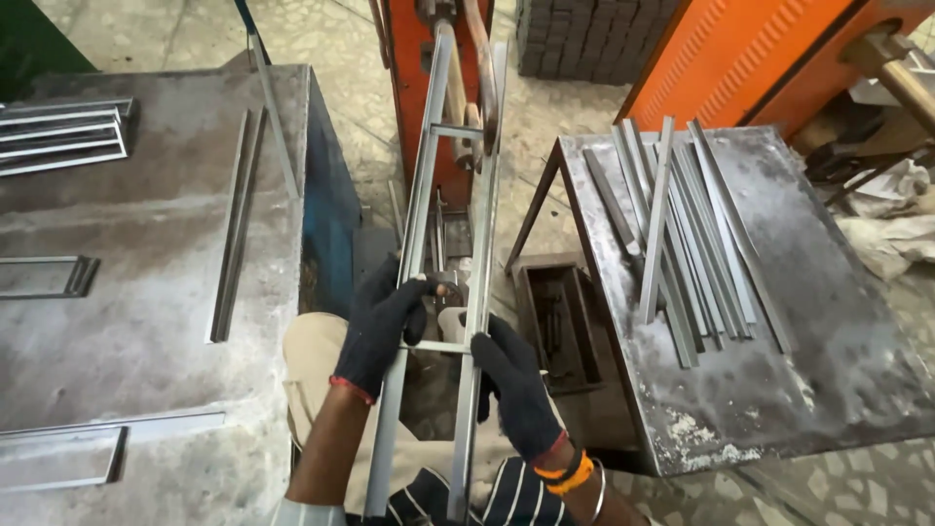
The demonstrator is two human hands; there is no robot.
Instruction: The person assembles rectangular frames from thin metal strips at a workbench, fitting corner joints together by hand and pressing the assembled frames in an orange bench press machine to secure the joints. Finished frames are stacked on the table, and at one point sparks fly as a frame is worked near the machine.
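Note:
A long ladder-like metal frame, two grey rails joined by short cross pieces, runs from my lap toward an orange machine. My left hand, in a black glove, grips the left rail. On the right rail, my right hand, also gloved and wearing orange bands at the wrist, holds on just below a cross piece.
A grey metal table on the left carries flat bars and small frames. At the right, a metal stand holds several loose angle strips. A dark open box sits on the floor between them. An orange cabinet stands behind.

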